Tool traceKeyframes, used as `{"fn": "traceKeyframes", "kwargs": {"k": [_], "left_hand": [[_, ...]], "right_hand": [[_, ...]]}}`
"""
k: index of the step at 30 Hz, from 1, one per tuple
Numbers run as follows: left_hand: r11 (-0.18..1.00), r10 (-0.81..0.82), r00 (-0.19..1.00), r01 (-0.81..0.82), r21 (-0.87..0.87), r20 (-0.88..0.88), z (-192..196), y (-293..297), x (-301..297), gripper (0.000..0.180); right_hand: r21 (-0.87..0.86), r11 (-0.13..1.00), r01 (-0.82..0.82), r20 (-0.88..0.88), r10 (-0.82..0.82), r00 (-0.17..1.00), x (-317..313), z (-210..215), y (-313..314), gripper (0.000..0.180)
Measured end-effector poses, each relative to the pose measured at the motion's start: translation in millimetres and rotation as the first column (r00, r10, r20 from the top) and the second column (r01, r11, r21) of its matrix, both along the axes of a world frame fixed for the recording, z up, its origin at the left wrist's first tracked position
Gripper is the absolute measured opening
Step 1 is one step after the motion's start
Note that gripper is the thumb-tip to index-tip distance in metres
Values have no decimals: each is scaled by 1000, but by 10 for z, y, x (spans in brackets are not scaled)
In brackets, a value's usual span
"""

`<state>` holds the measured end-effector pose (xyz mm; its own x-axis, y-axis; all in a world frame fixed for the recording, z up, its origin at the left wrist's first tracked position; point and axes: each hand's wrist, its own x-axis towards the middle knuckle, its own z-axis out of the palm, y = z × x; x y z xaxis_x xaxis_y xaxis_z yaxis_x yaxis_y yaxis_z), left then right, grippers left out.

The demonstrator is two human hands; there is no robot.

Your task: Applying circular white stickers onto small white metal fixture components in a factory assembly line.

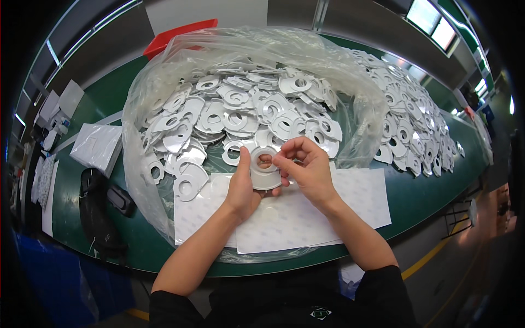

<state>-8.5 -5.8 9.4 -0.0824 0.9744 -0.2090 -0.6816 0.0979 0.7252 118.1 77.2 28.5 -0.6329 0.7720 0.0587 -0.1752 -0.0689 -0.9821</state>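
Observation:
My left hand (239,192) is closed around a white plastic part (266,181) with a round hole in its upper half and a flared lower edge. The thumb lies along the part's left side, and fingers show beneath it. My right hand (313,174) is at the part's right rim, with thumb and forefinger pinched together; whatever they grip there is too small to make out. Below both hands lie white sheets (306,225) with faint bluish marks. Just beyond is a heap of similar parts (236,121) on a clear plastic bag (138,117).
On the right of the green table (432,199) is a second heap of like parts (407,117). A red bin (180,34) stands at the back. To the left are a wrapped white pack (97,143), a black pouch (98,213) and a small dark case (121,200).

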Motion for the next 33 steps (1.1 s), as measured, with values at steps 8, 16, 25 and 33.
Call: {"fn": "traceKeyframes", "kwargs": {"k": [8,16,25,33], "left_hand": [[1000,-9,1000,9,9,12,-11,4,-4,66],[1000,-19,1000,18,22,21,-5,2,-3,67],[1000,-16,999,15,26,33,24,-4,7,68],[1000,-8,999,9,13,-51,-12,-6,-5,29]], "right_hand": [[-20,1000,-19,5,19,1000,2,-10,16,22],[-23,999,-28,7,28,1000,6,-6,22,23],[-7,1000,-13,37,13,999,9,13,9,20],[114,993,21,60,-28,998,-7,14,-44,17]]}}
